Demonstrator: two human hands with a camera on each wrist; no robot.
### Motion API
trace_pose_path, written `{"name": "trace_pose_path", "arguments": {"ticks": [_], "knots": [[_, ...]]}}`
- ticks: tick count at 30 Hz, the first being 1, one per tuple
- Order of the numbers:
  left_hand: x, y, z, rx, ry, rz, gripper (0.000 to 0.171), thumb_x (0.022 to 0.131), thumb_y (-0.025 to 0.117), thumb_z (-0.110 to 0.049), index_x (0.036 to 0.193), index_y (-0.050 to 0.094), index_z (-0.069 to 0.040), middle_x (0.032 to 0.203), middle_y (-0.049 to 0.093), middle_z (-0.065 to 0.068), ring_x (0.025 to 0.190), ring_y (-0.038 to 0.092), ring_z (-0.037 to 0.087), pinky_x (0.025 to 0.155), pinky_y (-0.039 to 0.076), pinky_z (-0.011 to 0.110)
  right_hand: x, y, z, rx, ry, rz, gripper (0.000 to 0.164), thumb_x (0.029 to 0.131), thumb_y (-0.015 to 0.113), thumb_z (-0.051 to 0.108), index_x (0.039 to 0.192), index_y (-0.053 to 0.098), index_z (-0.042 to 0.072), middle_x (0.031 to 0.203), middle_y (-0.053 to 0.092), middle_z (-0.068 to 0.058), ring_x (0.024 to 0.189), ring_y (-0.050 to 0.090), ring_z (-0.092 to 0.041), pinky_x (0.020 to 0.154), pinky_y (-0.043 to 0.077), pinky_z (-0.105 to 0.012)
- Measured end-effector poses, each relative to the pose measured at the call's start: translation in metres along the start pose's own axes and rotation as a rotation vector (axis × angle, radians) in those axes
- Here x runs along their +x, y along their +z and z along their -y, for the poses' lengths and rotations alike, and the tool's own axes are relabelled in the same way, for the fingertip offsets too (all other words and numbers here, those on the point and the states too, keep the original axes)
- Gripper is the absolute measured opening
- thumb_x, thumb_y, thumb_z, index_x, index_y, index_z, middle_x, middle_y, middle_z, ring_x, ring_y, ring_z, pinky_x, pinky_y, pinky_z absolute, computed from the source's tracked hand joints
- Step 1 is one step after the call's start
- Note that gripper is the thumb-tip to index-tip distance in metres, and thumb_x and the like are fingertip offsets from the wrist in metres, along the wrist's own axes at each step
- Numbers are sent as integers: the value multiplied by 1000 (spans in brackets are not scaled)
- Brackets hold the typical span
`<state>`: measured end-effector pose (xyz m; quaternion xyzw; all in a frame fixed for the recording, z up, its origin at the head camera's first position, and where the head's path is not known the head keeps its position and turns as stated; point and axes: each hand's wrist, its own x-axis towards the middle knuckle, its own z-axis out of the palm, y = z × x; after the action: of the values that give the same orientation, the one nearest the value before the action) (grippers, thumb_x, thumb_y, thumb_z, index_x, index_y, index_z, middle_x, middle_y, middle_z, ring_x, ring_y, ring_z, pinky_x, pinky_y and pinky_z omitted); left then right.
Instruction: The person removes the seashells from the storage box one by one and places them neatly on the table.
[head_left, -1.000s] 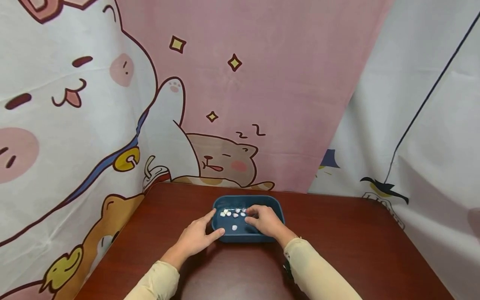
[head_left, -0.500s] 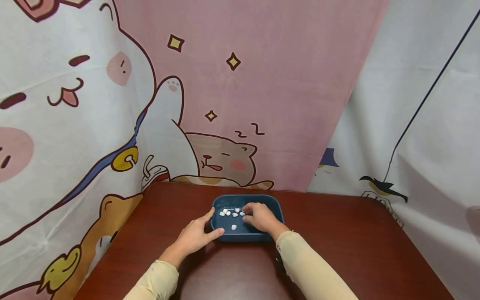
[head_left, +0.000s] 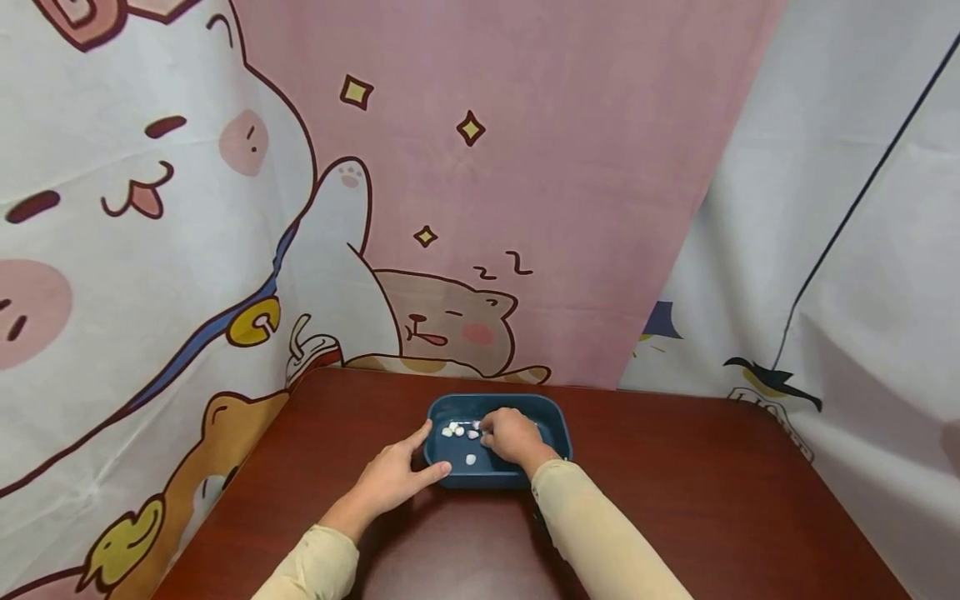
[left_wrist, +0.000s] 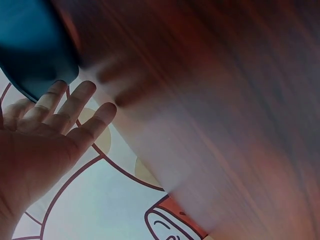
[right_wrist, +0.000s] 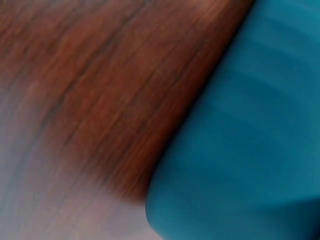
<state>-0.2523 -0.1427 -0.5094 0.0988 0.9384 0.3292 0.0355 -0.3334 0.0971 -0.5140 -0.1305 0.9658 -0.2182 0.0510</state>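
Note:
A dark blue rectangular bin [head_left: 555, 417] sits on the table with several small white pebble-like pieces [head_left: 453, 427] on its floor. My left hand [head_left: 390, 477] lies at its left corner in the head view, thumb and forefinger spread along the rim. The left wrist view shows the same hand [left_wrist: 45, 135] with extended fingers beside the bin's blue wall [left_wrist: 35, 50]. Reaching inside, my right hand [head_left: 513, 435] has bent fingers, the fingertips right at a white piece [head_left: 476, 425]. Its palm side is hidden, and I cannot tell whether it holds a piece. One piece [head_left: 470, 459] lies apart, nearer the front wall.
The reddish-brown wooden table [head_left: 675, 483] extends on both sides of the bin. Behind it and to the left hangs a cloth [head_left: 585, 167] with cartoon animals. In the right wrist view only the bin's outer wall [right_wrist: 250, 135] and the tabletop [right_wrist: 90, 90] appear.
My right hand has moved a little left and its fingers have closed up more, now covering pieces that showed beside it before. The left hand stays at the bin's corner.

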Motion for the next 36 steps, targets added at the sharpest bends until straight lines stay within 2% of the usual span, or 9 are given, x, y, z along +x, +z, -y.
{"name": "trace_pose_path", "arguments": {"ticks": [10, 19, 28, 36], "knots": [[2, -2, -3, -14, 10, 14, 93, 94, 75, -60, 168, 38, -18, 155, 61, 17, 142, 61, 36, 113, 49, 63, -2, -3, -5, 17, 22, 4, 24, 99, 78, 22, 121, 82, 14, 118, 79, -7, 106, 72, -24, 103, 57, -52], [2, -2, -2, -22, 17, 13, 93, 94, 75, -61, 168, 37, -18, 155, 60, 17, 142, 61, 36, 113, 49, 62, -4, -7, -10, 66, 51, 28, 14, 95, 82, 20, 108, 84, 15, 117, 79, -5, 103, 69, -22, 104, 56, -52], [-1, -3, -2, -40, 9, 20, 95, 94, 75, -62, 168, 37, -17, 156, 60, 17, 143, 60, 36, 113, 48, 63, -4, -4, -11, 37, -29, 16, 6, 92, 86, 16, 97, 85, 15, 101, 80, 0, 89, 67, -15, 94, 60, -45], [-1, -1, -1, -37, 14, 13, 94, 94, 75, -62, 167, 38, -17, 156, 59, 18, 143, 60, 37, 114, 48, 63, -6, -5, -8, 25, -64, -1, 6, 90, 87, 13, 94, 83, 15, 96, 79, 1, 87, 67, -14, 91, 60, -45]]}}
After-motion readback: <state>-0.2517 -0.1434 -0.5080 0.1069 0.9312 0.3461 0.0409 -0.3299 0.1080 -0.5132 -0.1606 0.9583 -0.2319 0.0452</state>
